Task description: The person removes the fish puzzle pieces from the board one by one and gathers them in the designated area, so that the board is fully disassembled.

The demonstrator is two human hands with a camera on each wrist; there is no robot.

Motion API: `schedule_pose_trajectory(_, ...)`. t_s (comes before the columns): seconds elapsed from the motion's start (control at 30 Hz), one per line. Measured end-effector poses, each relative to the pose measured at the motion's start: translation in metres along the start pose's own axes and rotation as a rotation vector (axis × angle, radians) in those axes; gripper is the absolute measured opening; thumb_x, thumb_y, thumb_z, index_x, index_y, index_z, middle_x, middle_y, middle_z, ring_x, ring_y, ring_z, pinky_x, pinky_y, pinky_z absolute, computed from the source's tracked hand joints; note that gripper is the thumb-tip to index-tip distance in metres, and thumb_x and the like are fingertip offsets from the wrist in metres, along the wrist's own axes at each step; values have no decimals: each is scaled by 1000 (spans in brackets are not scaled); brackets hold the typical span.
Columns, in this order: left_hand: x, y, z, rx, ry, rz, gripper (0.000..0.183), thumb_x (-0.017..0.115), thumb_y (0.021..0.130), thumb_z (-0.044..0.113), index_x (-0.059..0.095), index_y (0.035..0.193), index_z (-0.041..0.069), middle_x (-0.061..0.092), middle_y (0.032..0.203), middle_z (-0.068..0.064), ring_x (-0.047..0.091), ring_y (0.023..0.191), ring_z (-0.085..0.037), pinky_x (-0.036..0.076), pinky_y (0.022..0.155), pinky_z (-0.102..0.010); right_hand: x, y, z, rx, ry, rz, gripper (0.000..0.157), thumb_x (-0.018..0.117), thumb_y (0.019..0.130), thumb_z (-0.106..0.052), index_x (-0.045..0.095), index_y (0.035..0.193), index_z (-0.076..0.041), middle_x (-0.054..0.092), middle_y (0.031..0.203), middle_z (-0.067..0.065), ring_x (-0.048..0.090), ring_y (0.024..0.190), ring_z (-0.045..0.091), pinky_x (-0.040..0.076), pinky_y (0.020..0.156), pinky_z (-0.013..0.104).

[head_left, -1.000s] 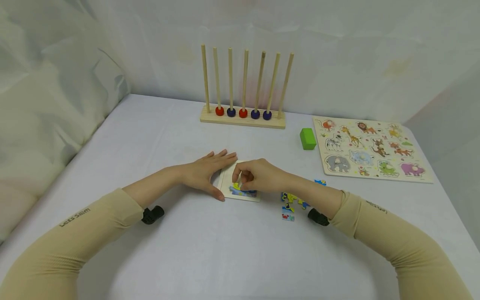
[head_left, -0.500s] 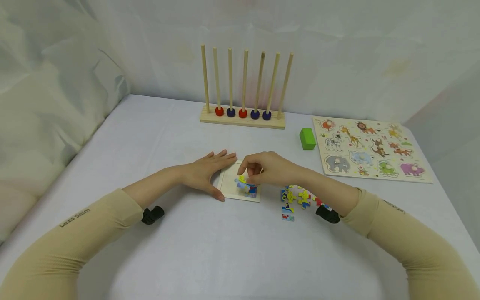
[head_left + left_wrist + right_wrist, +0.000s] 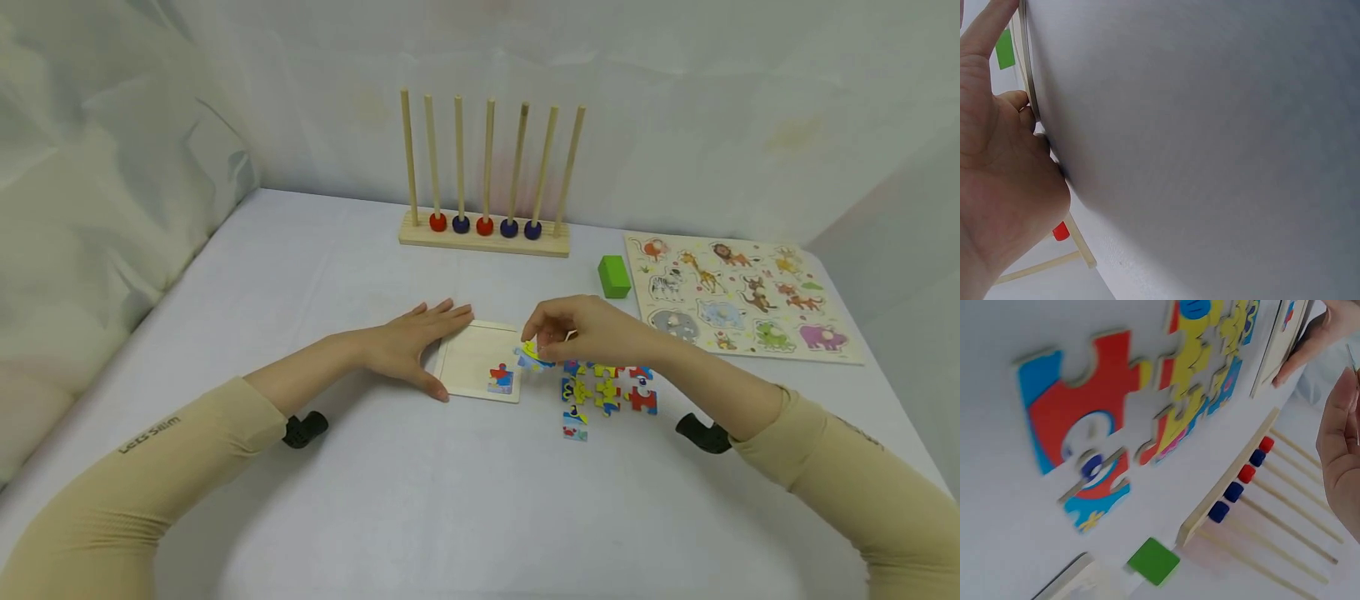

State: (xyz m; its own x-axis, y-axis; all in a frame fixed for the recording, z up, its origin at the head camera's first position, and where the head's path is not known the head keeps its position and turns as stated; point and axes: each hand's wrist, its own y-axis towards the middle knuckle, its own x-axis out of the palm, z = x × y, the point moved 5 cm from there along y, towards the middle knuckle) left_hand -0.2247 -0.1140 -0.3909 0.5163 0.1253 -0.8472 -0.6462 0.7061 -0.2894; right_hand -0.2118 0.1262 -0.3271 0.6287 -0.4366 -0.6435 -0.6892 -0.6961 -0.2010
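My left hand (image 3: 405, 346) lies with straight fingers at the left edge of a small wooden puzzle tray (image 3: 467, 358). A red and blue jigsaw piece (image 3: 501, 379) sits in the tray's near right corner. Just right of the tray, my right hand (image 3: 596, 331) pinches a yellow and blue jigsaw piece (image 3: 529, 359) between thumb and fingers, above the table; its far part is covered by the fingers. Below that hand several loose jigsaw pieces (image 3: 608, 390) are laid out close together, and the right wrist view shows a red piece (image 3: 1079, 406) among them up close.
A wooden bead rack (image 3: 483, 242) with upright rods and red and blue beads stands at the back. To its right are a green block (image 3: 615, 277) and an animal peg puzzle board (image 3: 738, 354). Fabric (image 3: 97, 208) hangs along the left side.
My right hand has lifted the yellow and blue piece out of the tray and carried it rightward. The red and blue piece now shows in the tray corner. My left hand stays put.
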Motion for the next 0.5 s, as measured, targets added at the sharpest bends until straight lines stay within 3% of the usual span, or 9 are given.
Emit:
schedule_pose_trajectory(0.23,0,0,-1,-9,6,0,122,77,70,67,11,160,18,6,169,3,-3,158,-23,0,128,-53,-7,-19,16,39,52,-9,17,70,90,-14,68,106,-18,64,86,4,62,78,18,54,69,25)
schedule_pose_trajectory(0.5,0,-1,0,-16,-8,-5,122,77,70,67,11,160,18,5,169,4,-3,158,-23,-1,128,-52,-9,-37,33,87,59,-90,17,72,86,-10,71,101,-19,63,84,3,62,74,15,55,65,27)
